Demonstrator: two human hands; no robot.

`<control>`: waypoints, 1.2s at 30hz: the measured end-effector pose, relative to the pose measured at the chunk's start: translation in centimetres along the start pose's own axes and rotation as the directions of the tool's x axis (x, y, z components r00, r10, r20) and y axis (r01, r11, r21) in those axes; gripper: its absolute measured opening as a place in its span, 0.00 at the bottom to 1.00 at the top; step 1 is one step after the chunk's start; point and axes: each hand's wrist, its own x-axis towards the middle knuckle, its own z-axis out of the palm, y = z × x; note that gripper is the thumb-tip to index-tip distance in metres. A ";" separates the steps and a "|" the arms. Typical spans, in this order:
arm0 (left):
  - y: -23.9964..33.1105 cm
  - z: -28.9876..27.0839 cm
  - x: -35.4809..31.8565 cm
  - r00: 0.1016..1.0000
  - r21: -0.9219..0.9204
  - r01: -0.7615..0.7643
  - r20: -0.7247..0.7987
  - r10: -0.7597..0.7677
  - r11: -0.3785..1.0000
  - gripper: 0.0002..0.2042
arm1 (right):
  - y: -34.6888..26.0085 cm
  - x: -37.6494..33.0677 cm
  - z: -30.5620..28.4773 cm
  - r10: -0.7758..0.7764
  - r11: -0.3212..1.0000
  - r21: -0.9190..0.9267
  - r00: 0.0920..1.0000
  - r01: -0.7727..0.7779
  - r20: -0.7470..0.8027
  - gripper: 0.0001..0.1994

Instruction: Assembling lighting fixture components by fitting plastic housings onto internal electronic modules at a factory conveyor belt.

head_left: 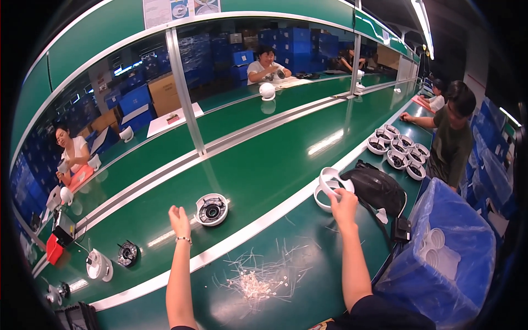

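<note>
My right hand (344, 206) grips a white plastic ring-shaped cover (330, 175) at its lower edge, above the near green bench. Just under and behind it shows a second white ring (319, 202), and whether the two touch I cannot tell. Over the green conveyor belt (264, 181), my left hand (180, 221) is raised with fingers stretched out and holds nothing. Close to its right lies a round white housing (212, 210) with a black inner part facing up.
A loose pile of small white pieces and thin clear strips (257, 285) lies on the bench. Beyond my right hand are a black bag (377, 190), a black adapter (401, 228) and several white housings (397, 159). A plastic-lined blue bin (467, 236) stands right; co-workers (454, 132) work nearby.
</note>
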 end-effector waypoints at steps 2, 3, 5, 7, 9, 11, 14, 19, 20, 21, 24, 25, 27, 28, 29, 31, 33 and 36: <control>1.8 -1.7 -1.0 0.987 0.090 -0.153 -0.040 0.158 0.984 0.18 | -3.6 -1.0 -2.9 -0.201 0.976 -0.075 0.978 0.205 0.053 0.08; 5.2 -1.4 -3.4 0.973 0.000 -0.230 0.030 0.229 0.973 0.17 | -4.7 -1.6 -4.4 -0.281 0.954 -0.085 0.956 0.288 0.087 0.07; 9.7 -2.6 -7.6 0.931 -0.113 -0.312 0.163 0.328 0.943 0.17 | -7.4 -4.8 -4.3 -0.448 0.894 0.102 0.867 0.436 0.216 0.05; 12.2 -1.5 -11.6 0.859 -0.277 -0.232 0.391 0.330 0.932 0.17 | -9.6 -7.6 -5.3 -0.628 0.777 0.251 0.732 0.577 0.264 0.04; 13.7 0.1 -15.8 0.698 -0.291 0.099 0.702 0.142 0.952 0.20 | -10.2 -10.0 -5.2 -0.775 0.626 0.431 0.579 0.650 0.253 0.04; 14.5 0.2 -17.8 0.488 -0.049 0.236 0.870 -0.075 0.970 0.25 | -10.9 -11.4 -5.4 -0.878 0.478 0.570 0.392 0.669 0.276 0.04; 13.8 -0.6 -16.7 0.383 -0.038 0.433 0.912 -0.146 0.901 0.22 | -10.8 -11.2 -6.1 -0.897 0.442 0.583 0.347 0.682 0.273 0.06; 13.3 -2.3 -16.3 0.433 -0.176 0.521 0.898 -0.081 0.835 0.18 | -9.9 -10.5 -6.2 -0.803 0.593 0.506 0.509 0.626 0.311 0.20; 13.6 -2.2 -17.0 0.540 -0.275 0.501 0.841 -0.048 0.821 0.18 | -10.0 -10.6 -6.1 -0.729 0.663 0.551 0.606 0.507 0.319 0.27; 14.0 -2.0 -17.7 0.638 -0.373 0.468 0.770 -0.014 0.801 0.19 | -9.9 -10.7 -5.7 -0.688 0.633 0.650 0.690 0.420 0.225 0.48; 14.2 -1.6 -19.3 0.684 -0.484 0.380 0.721 0.114 0.788 0.25 | -10.0 -12.0 -4.7 -0.427 0.624 0.768 0.760 -0.144 0.489 0.66; 14.2 -1.4 -20.1 0.650 -0.477 0.405 0.750 0.122 0.780 0.27 | -10.3 -12.4 -4.5 -0.416 0.669 0.739 0.781 -0.085 0.466 0.64; 13.8 -1.3 -21.4 0.570 -0.462 0.466 0.809 0.143 0.754 0.29 | -10.7 -12.9 -3.6 -0.465 0.721 0.685 0.806 0.104 0.367 0.64; 13.9 -1.3 -22.0 0.547 -0.454 0.476 0.823 0.151 0.753 0.30 | -10.5 -12.8 -3.5 -0.465 0.724 0.682 0.805 0.106 0.369 0.64; 13.9 -1.4 -22.4 0.523 -0.446 0.486 0.837 0.159 0.752 0.31 | -10.4 -12.7 -3.3 -0.445 0.724 0.685 0.817 0.086 0.368 0.63; 13.5 -1.4 -22.4 0.517 -0.458 0.499 0.839 0.172 0.735 0.33 | -10.3 -12.6 -3.2 -0.432 0.719 0.692 0.821 0.064 0.373 0.63; 13.2 -1.5 -22.2 0.479 -0.480 0.501 0.847 0.230 0.721 0.34 | -10.6 -12.4 -3.4 -0.451 0.726 0.682 0.809 0.087 0.377 0.62; 14.0 -1.5 -22.0 0.382 -0.452 0.559 0.884 0.268 0.695 0.36 | -11.8 -12.1 -4.0 -0.517 0.698 0.700 0.780 0.147 0.352 0.59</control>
